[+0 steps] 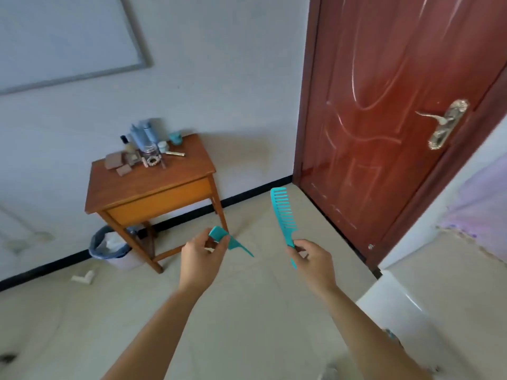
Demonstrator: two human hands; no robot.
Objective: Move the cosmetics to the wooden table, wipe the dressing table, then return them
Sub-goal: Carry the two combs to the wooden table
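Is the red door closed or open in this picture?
Closed. The red door sits flush inside its dark frame, no gap shows along its edge, and its handle rests level.

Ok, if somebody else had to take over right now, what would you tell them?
Left hand: holding the small teal tail comb.
Right hand: holding the big teal wide-tooth comb by its handle, teeth up.
The wooden table by the wall already has bottles, jars and little boxes grouped at its back.
Done: most cosmetics seem moved.
Left: set both combs on the wooden table, wipe the dressing table (not in view), then carry everything back.
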